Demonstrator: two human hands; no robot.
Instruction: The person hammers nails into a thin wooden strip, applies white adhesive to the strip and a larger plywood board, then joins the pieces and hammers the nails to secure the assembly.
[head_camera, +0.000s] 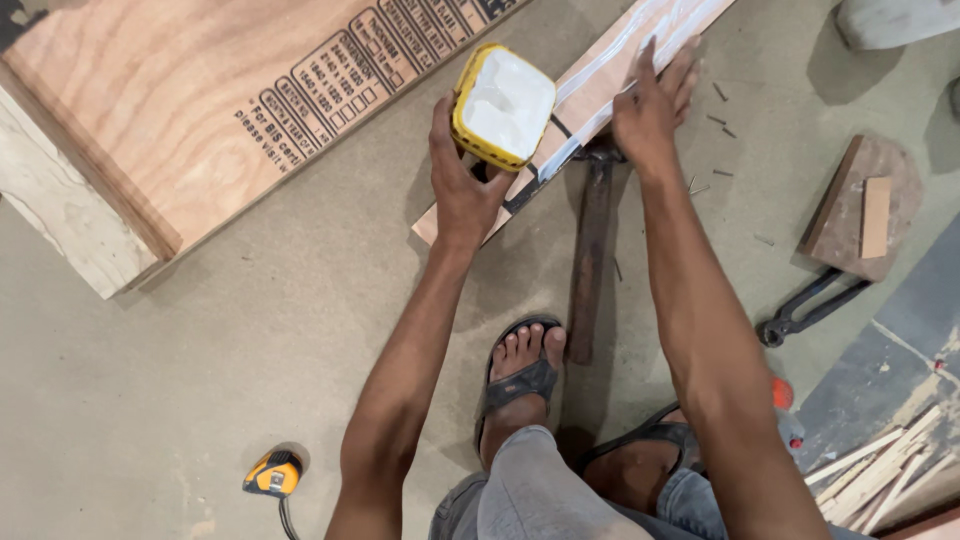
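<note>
Spreading the white glue evenly calls for steady strokes along the wooden strip (590, 95), I judge. My left hand (465, 190) is clamped on the yellow tub (503, 105), tilted just above the strip's near end; my right hand (650, 100) lies flat, fingers together, on the glued face farther up. The strip rests on the floor (200, 380), across a hammer (590, 260), beside the plywood sheet (200, 110).

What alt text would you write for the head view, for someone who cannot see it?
Seen from above, a person's left hand holds a yellow tub of white glue while the right hand presses on a glue-smeared wooden strip on the floor. A hammer lies under the strip, with a plywood sheet, pincers and a tape measure nearby.
</note>
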